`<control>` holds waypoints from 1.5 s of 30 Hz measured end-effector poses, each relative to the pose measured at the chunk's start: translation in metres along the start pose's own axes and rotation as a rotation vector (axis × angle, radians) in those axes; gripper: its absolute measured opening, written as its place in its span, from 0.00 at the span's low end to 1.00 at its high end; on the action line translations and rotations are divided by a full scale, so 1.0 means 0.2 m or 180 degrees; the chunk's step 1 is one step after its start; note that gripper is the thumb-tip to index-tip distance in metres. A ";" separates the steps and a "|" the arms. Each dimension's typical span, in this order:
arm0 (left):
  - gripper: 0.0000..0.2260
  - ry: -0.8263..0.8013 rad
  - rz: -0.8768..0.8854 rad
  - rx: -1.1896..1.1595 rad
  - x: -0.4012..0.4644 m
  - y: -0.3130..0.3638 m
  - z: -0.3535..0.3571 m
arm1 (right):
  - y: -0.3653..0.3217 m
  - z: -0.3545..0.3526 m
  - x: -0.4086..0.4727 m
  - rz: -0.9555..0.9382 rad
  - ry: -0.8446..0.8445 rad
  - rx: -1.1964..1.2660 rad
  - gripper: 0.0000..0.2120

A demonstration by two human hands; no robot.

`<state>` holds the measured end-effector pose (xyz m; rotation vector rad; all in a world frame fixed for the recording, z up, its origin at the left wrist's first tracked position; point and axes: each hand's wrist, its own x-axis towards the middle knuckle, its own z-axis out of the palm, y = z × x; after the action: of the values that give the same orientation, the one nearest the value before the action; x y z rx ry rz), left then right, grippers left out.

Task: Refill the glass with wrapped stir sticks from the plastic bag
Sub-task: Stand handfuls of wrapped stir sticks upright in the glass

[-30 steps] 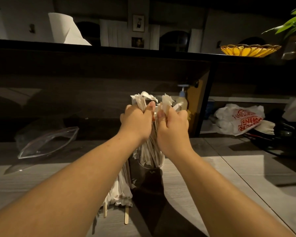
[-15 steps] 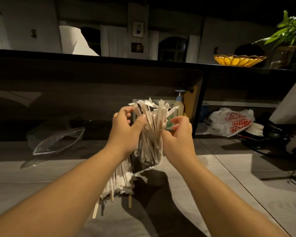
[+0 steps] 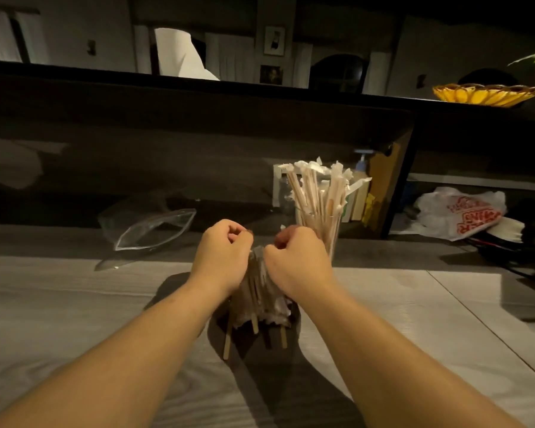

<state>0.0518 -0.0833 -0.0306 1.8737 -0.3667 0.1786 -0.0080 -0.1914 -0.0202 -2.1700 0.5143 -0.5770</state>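
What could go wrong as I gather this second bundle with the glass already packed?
The glass is crammed and stands just behind the right hand; lifting could knock it over. Bare sticks poke out below the bundle that both hands grip, left hand included, so some may slip free. Forcing more in could likely crumple wrappers.

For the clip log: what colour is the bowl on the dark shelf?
Yellow-orange bowl, seen in the head view.

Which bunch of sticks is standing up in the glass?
The bunch of sticks behind the right hand stands in the glass. The other bunch lies on the table between both hands.
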 end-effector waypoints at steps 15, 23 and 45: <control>0.05 -0.0070 -0.0797 0.0732 0.06 -0.12 -0.02 | 0.02 0.09 0.06 0.0777 -0.0647 0.0087 0.11; 0.14 -0.0131 -0.0663 0.0103 0.00 -0.16 -0.06 | 0.05 0.07 0.04 0.0839 -0.0743 0.0525 0.01; 0.17 0.0049 -0.1556 -0.1016 0.03 -0.12 -0.12 | 0.05 0.10 0.05 0.0398 -0.0720 0.0622 0.14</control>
<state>0.0661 -0.0556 -0.0423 1.5904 0.0783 -0.1874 0.0100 -0.1915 -0.0364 -1.9704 0.4473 -0.2954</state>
